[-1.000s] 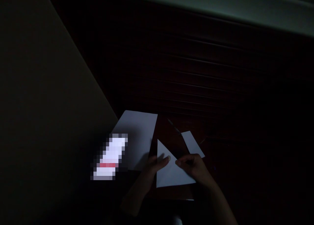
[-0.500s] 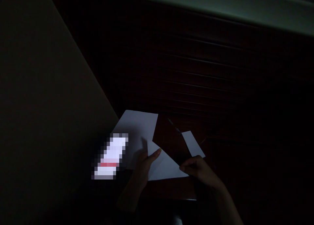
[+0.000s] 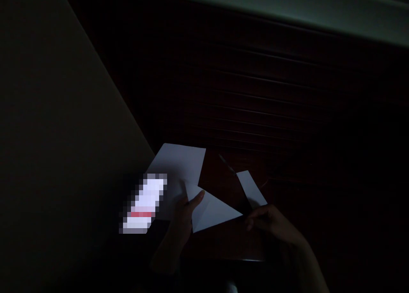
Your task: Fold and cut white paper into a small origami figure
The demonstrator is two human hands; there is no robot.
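Note:
A folded white sheet of paper [image 3: 215, 212] narrows to a point at its right end, and a crease runs across it. My left hand [image 3: 183, 220] is closed on its left side, the thumb lying over the top face and the other fingers hidden behind. Just off the paper's pointed tip is my right hand [image 3: 266, 220], its fingers bent, with a small gap between thumb and forefinger and nothing seen in them. Dim light blurs the fingertips.
A larger white sheet [image 3: 182, 161] lies behind my left hand on the dark reddish table [image 3: 223, 248]. A pixelated bright panel [image 3: 143, 203] is at left. A small white paper strip [image 3: 251, 186] and a thin pen-like object [image 3: 226, 163] lie behind my right hand.
My right hand has let go of the folded paper and moved right, away from its tip. My left hand has shifted slightly left with the paper, which has turned a little.

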